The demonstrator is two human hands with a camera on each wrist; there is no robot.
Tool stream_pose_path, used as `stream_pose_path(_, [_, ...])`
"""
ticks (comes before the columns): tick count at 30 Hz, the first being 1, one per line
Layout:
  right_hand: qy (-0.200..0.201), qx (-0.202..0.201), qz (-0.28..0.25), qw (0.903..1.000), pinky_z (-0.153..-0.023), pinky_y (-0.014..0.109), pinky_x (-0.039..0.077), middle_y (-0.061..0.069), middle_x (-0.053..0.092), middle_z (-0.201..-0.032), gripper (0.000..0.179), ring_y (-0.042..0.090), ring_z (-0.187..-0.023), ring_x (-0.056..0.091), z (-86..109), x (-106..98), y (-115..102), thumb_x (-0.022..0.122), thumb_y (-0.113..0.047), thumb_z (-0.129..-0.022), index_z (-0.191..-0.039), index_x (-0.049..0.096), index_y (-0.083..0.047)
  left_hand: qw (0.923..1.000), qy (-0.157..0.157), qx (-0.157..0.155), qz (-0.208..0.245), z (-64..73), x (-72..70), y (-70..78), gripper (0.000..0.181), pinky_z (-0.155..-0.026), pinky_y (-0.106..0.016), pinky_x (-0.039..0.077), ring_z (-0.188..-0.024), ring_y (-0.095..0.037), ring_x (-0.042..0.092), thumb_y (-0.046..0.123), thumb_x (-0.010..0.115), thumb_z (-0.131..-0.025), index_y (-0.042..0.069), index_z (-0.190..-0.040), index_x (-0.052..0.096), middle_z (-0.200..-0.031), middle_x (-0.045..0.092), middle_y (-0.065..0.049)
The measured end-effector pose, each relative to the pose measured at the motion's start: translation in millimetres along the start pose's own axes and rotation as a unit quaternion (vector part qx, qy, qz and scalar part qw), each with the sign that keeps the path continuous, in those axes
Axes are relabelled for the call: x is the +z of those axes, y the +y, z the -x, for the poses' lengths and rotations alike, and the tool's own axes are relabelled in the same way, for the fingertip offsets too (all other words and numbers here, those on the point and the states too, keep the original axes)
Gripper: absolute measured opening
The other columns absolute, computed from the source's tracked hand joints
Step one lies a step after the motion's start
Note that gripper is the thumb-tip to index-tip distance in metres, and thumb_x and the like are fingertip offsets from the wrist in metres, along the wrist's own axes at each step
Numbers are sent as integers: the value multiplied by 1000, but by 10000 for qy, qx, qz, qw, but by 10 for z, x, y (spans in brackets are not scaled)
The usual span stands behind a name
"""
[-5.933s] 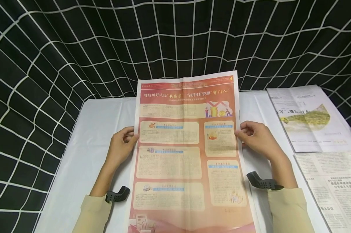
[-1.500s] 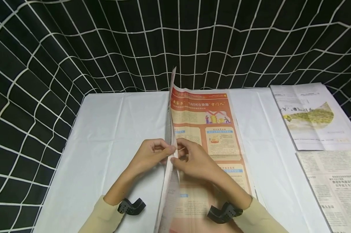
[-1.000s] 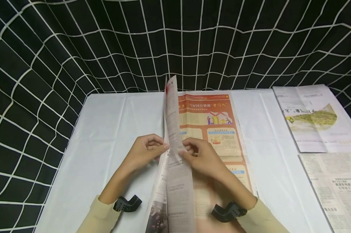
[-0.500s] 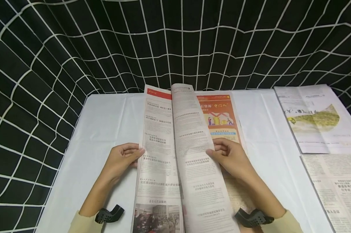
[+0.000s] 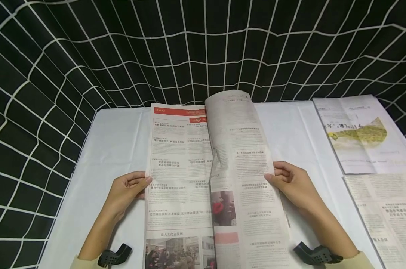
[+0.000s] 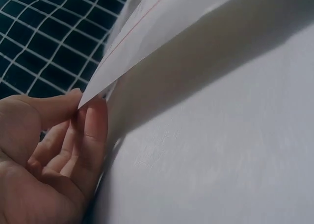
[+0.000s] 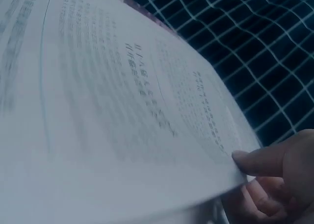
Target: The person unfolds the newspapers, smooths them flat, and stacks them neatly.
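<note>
A newspaper [image 5: 179,157] lies spread in front of me, its two inner pages bowed up around a middle crease. The left page has a red header strip and a photo at the bottom; the right page curls over at its top. My left hand [image 5: 127,192] pinches the left edge between thumb and fingers, and in the left wrist view that edge stands lifted off the white cloth. With thumb on top, my right hand [image 5: 295,186] pinches the right page's outer edge. In the right wrist view the page [image 7: 113,111] bends away from that thumb.
A folded paper [image 5: 361,138] with a green-and-yellow picture lies at the back right, and another newspaper [image 5: 388,216] lies in front of it. White cloth [image 5: 115,142] covers the table. A black curtain [image 5: 189,48] with white grid lines hangs behind and at the left.
The red page was in front at first, then both hands met at the middle and separated the sheets. The hands have since moved apart, spreading the inner pages and covering the red page.
</note>
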State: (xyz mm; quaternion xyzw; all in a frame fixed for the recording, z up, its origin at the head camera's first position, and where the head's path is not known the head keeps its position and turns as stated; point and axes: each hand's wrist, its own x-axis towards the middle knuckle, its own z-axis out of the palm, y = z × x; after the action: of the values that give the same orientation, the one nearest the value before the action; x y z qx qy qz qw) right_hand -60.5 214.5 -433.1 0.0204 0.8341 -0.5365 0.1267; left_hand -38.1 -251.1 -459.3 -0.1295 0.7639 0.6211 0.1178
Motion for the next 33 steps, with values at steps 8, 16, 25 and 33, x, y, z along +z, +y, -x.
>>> stream_pose_path(8, [-3,32,-435,9990,-78,18,59,-15,70,-100,58,1,-89,71,13,-193,96,71,-24,-103,-148,48,6,9999,34,59,-146,65,-183,17,51,-71,-26,64,-81,-7,76,24,77,-99,-9,-136,61,-100,76,1])
stream_pose_path(16, [125,-79,-49,9999,-79,15,58,-23,66,-105,63,-6,-94,67,50,-423,83,66,-26,-107,-153,41,8,9988,206,115,-427,127,-413,77,53,-70,-24,64,-78,-5,75,26,77,-99,-8,-137,61,-97,77,5])
stream_pose_path(25, [547,-105,190,9983,-82,7,55,-27,64,-102,70,-11,-93,64,19,-694,176,69,-23,-104,-154,36,15,9952,354,96,-910,179,-716,108,56,-69,-23,63,-79,0,72,26,76,-100,-10,-139,59,-95,75,12])
stream_pose_path(33, [863,222,580,9943,-78,3,51,-31,56,-103,78,-18,-93,58,61,-932,324,71,-30,-103,-160,34,8,9800,733,311,-1825,190,-916,52,51,-66,-22,61,-74,2,66,24,76,-99,-11,-134,64,-97,77,-6])
